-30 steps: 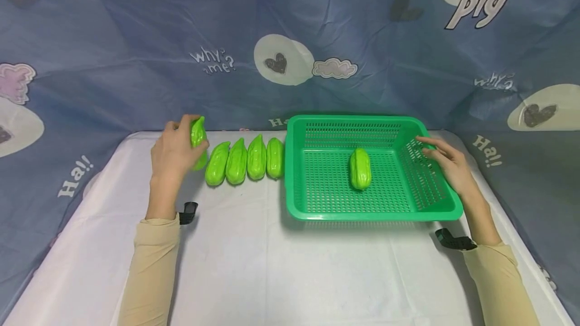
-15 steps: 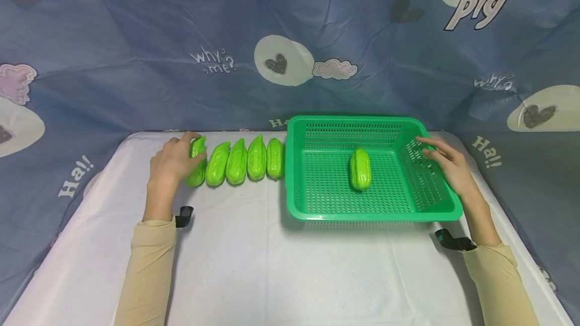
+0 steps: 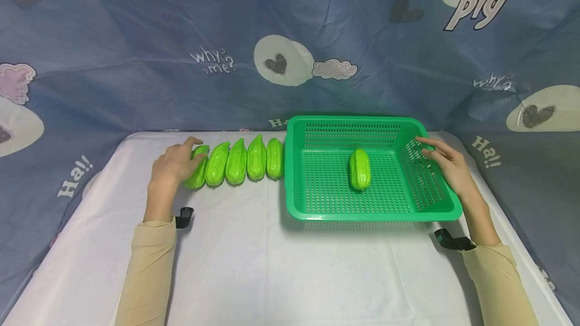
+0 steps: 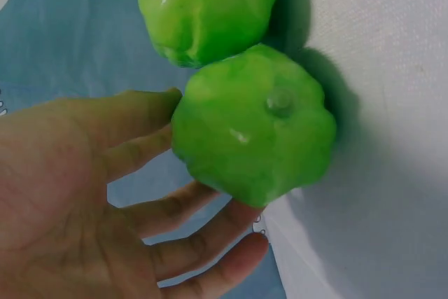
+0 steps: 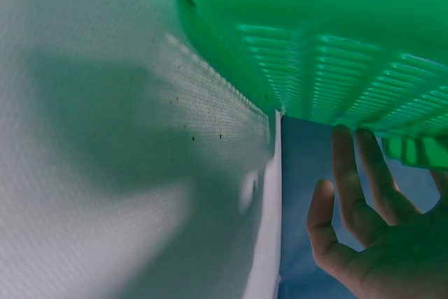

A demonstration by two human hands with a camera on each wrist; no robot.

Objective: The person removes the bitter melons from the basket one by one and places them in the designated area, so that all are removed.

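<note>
In the head view, my left hand (image 3: pixel 173 165) is around the leftmost green bitter melon (image 3: pixel 196 177) of a row on the table. The left wrist view shows the thumb against one side of this bitter melon (image 4: pixel 252 131) and curled fingers reaching behind it. It lies against its neighbour (image 4: pixel 206 12). On the right, my right hand (image 3: pixel 453 167) holds the side rim of a green plastic basket (image 3: pixel 371 217), with two digits over the inside. In the right wrist view, the other fingers (image 5: pixel 350 180) lie outside the basket wall. One bitter melon (image 3: pixel 360 170) lies inside the basket.
Several more bitter melons, such as the one beside the basket (image 3: pixel 274 159), stand side by side in the row. A white cloth (image 3: pixel 272 270) covers the table. A printed blue curtain (image 3: pixel 181 94) hangs behind the table's far edge.
My left hand has lowered the leftmost bitter melon to the table and shifted it slightly right against the row. The right hand and basket have stayed still.
</note>
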